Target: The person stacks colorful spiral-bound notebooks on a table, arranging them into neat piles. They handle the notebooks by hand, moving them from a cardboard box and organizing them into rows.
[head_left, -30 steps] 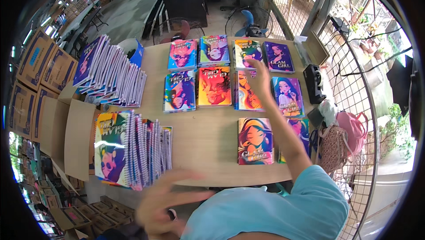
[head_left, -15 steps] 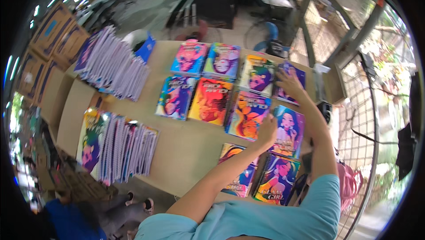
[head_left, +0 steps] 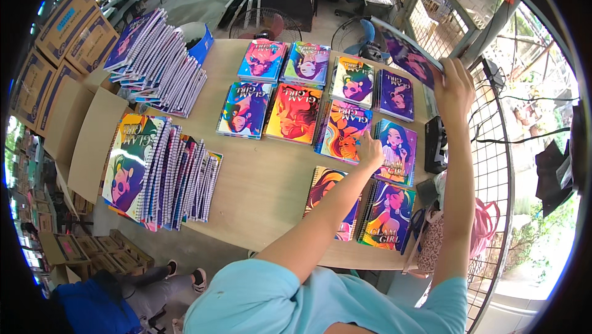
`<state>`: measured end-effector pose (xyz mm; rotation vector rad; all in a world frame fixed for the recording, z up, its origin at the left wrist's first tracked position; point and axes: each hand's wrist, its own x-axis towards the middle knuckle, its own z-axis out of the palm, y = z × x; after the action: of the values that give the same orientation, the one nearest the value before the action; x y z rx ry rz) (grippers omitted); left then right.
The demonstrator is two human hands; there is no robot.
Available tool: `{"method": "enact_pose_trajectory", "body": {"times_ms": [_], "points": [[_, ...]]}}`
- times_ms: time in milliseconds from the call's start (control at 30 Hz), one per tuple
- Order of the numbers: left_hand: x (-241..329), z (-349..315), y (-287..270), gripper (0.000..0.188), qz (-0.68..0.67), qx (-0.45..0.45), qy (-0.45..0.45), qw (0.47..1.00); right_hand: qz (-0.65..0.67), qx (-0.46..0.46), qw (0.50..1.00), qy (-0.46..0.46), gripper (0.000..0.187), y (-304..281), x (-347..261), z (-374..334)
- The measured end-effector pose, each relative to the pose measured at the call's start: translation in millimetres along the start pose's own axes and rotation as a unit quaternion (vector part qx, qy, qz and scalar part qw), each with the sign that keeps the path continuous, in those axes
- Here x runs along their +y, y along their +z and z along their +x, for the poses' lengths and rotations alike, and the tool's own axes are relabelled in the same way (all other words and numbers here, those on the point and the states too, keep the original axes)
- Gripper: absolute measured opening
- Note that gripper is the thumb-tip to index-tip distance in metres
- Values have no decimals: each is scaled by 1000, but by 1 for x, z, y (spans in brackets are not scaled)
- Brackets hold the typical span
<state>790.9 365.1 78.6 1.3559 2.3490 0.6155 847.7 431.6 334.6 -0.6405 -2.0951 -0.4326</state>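
My right hand [head_left: 455,90] is closed on the edge of a purple spiral notebook [head_left: 407,57], lifted and tilted above the table's far right corner. Below it lies another purple notebook [head_left: 395,93]. My left hand [head_left: 370,152] rests at the right edge of an orange-and-purple notebook [head_left: 343,130], one finger stretched out and the others partly curled, with nothing seen in it. Beside that hand lies a notebook with a blue-haired figure [head_left: 396,152]. Nearer me are a dark colourful notebook [head_left: 387,215] and one partly covered by my left forearm [head_left: 324,186].
More notebooks lie in piles at the middle, among them a red-orange one [head_left: 292,112]. Large leaning rows of spiral notebooks [head_left: 163,66] fill the table's left side. Cardboard boxes [head_left: 68,26] stand beyond. A wire mesh fence [head_left: 493,167] runs along the right; a person's legs [head_left: 163,291] show lower left.
My right hand has raised a purple notebook off its pile, up and to the right. My left hand has stayed near the orange-and-purple notebook, and the view has shifted.
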Motion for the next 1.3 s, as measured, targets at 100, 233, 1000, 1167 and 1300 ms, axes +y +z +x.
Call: {"method": "enact_pose_trajectory", "body": {"times_ms": [100,233,1000,1167,1300], "points": [[-2,7,15,36,-72,78,0,994,62,80,995,22,23,-46,-15,-20],[-15,-17,-53,36,-201,79,102,971,86,78,992,-42,25,-98,-38,-11],[-353,-341,-493,76,-291,215,-130,923,563,31,740,366,76,12,-458,-58],[-179,-356,-390,56,-252,5,266,930,337,-161,892,254,36,-12,-258,-158],[-178,-260,-157,56,-242,4,71,968,27,-541,836,94,38,-36,-119,-242]]}}
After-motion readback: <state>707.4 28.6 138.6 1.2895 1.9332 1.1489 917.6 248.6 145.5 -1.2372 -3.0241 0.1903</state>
